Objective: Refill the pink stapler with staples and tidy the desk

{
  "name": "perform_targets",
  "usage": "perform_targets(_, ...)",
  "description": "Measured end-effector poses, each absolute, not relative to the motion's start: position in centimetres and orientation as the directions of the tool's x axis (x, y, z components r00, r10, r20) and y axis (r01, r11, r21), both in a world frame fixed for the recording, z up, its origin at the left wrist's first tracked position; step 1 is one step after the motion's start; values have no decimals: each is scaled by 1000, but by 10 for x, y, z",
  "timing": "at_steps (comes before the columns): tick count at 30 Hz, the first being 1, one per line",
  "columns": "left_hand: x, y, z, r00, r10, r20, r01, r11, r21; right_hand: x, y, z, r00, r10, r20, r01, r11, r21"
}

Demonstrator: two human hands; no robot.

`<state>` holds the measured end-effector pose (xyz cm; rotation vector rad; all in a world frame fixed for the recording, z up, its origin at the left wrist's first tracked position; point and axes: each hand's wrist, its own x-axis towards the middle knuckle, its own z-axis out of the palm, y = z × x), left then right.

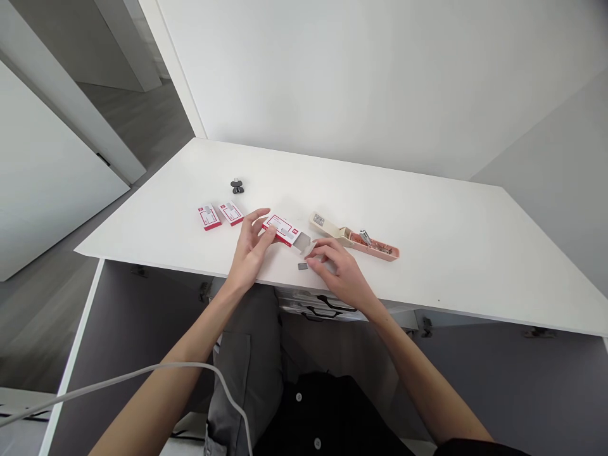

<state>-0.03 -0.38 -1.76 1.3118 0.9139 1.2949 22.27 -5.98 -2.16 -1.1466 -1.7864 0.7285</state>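
Observation:
My left hand (254, 244) grips a small white and red staple box (284, 229), thumb on top and fingers at its far side. The box's right end is open, with a pale flap sticking out. At that end my right hand (335, 266) is closed, its fingertips pinching the flap. Just below, a short grey strip of staples (303, 266) lies on the white tabletop close to my right fingertips. A cream and pink stapler (356, 237) rests opened out beyond my right hand, its metal parts showing in the pink base.
Two more red and white boxes (209, 216) lie to the left of my left hand. Behind them sits a small black staple remover (237, 185). A white wall rises at the table's back edge. A white cable (142, 369) crosses in front of my left forearm.

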Motion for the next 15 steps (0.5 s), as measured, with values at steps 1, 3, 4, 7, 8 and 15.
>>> perform_targets(1,-1,-4,-17,143,970,196,-140,-177,974,223,-59,-21,-189,921,340,390,388,-835)
perform_targets(3,-1,-5,-16,177,964,200,-131,-178,975,225,-59,-20,-174,934,312,365,356,-860)
perform_targets(4,-1,-5,-16,198,959,205,-130,-181,975,226,-59,-20,-171,938,300,356,343,-869)
perform_targets(7,-1,-6,-14,265,936,231,-144,-199,970,227,-59,-20,-166,945,281,340,322,-884)
perform_targets(8,-1,-6,-13,281,928,244,-140,-212,967,227,-59,-20,-162,947,276,337,317,-887)
perform_targets(15,-3,-8,-7,332,899,286,-45,-288,957,227,-59,-17,-136,960,244,324,276,-905)
